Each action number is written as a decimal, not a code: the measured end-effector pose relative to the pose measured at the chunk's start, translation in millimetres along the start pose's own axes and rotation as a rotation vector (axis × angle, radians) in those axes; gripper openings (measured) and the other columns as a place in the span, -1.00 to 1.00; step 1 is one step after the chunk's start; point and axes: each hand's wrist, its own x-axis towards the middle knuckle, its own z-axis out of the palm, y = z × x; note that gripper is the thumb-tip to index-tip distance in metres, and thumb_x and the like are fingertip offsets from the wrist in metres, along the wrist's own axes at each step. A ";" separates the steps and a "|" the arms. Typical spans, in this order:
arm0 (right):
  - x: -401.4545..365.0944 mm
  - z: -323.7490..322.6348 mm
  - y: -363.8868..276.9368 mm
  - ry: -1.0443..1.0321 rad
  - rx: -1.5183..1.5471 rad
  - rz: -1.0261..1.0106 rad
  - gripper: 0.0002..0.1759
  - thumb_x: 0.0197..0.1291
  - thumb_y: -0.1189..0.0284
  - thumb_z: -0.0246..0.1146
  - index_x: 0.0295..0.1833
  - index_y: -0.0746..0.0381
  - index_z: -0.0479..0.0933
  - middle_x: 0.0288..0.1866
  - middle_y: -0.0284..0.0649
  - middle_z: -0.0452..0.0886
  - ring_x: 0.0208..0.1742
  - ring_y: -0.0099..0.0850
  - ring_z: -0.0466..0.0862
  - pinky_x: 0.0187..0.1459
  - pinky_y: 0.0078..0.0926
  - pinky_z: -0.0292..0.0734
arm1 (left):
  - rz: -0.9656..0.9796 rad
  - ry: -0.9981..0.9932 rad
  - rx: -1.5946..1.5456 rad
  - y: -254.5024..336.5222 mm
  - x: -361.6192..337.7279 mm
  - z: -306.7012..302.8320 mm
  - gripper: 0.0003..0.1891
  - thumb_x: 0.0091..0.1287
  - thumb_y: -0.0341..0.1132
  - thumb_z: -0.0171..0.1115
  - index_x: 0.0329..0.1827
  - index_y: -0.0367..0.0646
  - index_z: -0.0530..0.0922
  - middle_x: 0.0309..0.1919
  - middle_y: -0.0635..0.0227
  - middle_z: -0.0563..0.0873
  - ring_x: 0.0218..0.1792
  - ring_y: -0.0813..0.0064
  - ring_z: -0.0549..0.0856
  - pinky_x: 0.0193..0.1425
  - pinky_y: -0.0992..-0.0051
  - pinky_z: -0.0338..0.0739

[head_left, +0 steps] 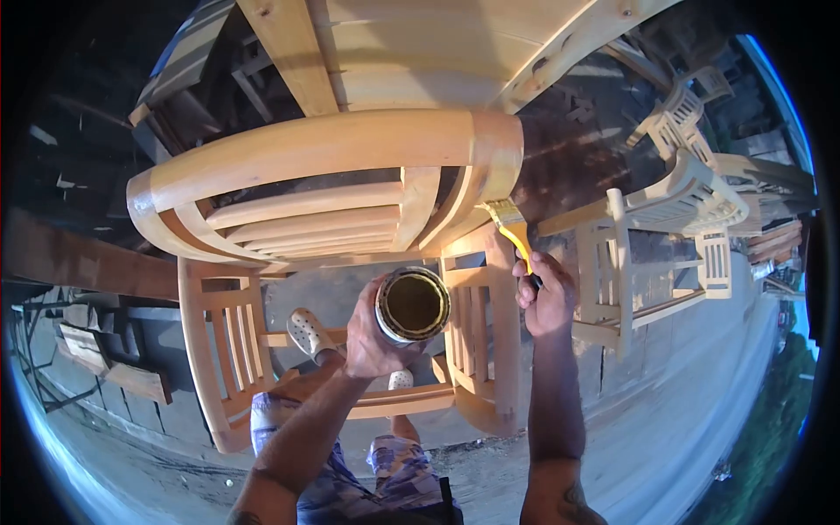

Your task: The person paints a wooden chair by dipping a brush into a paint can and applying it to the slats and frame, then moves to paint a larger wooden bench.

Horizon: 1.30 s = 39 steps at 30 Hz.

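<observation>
My left hand is wrapped round an open can with dark liquid inside, held low in front of me. In my right hand is a paintbrush with a yellow-and-black handle. Its bristles touch the right end of the curved backrest of a wooden chair frame, where the wood looks wet and glossy. Slats run across the inside of the backrest. The chair's slatted sides stand to the left and right of my legs, and the can hangs between them.
Behind the backrest rises a large pale wooden panel. More unfinished slatted chairs stand to the right. On the left lie scrap boards and a long brown beam. My feet, in white clogs, are within the chair frame.
</observation>
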 end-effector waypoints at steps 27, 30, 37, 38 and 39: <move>-136.7 -116.9 116.8 0.094 0.095 0.184 -0.76 0.63 0.36 0.26 0.18 0.29 0.67 -0.23 -0.29 0.76 -0.42 -0.60 0.53 -0.32 -0.57 0.44 | -0.076 0.160 -0.118 82.6 -29.9 -41.8 0.08 0.01 -0.25 0.82 0.54 -0.27 0.27 0.25 0.19 0.64 0.22 0.31 0.67 0.38 0.26 0.57; -171.9 -136.5 107.4 0.067 -0.081 0.040 -0.69 0.63 0.33 0.24 0.26 0.32 0.64 -0.21 -0.30 0.74 -0.40 -0.61 0.56 -0.33 -0.58 0.46 | 0.031 0.122 -0.199 104.2 -47.8 -63.7 0.08 0.07 -0.17 0.81 0.56 -0.30 0.24 0.28 0.14 0.60 0.24 0.27 0.63 0.39 0.26 0.53; -230.8 -157.6 76.9 0.216 -0.200 0.070 -0.59 0.61 0.27 0.23 0.35 0.32 0.62 -0.18 -0.31 0.76 -0.34 -0.58 0.62 -0.30 -0.56 0.54 | -0.023 0.023 -0.287 184.9 -87.7 -97.7 0.03 0.05 -0.24 0.77 0.55 -0.26 0.28 0.26 0.13 0.62 0.23 0.25 0.64 0.39 0.24 0.54; -237.1 -162.9 74.0 0.238 -0.171 0.066 -0.60 0.60 0.28 0.24 0.35 0.31 0.62 -0.18 -0.31 0.76 -0.34 -0.58 0.63 -0.31 -0.55 0.55 | -0.019 0.009 -0.297 197.6 -90.2 -97.6 0.03 0.04 -0.25 0.77 0.54 -0.26 0.29 0.25 0.14 0.62 0.22 0.27 0.65 0.38 0.25 0.54; -243.1 -166.4 72.0 0.250 -0.147 0.067 -0.60 0.60 0.29 0.24 0.35 0.31 0.62 -0.18 -0.31 0.77 -0.35 -0.58 0.63 -0.31 -0.54 0.56 | -0.021 0.004 -0.303 211.2 -93.9 -98.5 0.02 0.04 -0.26 0.76 0.53 -0.26 0.29 0.24 0.15 0.62 0.21 0.28 0.65 0.38 0.25 0.55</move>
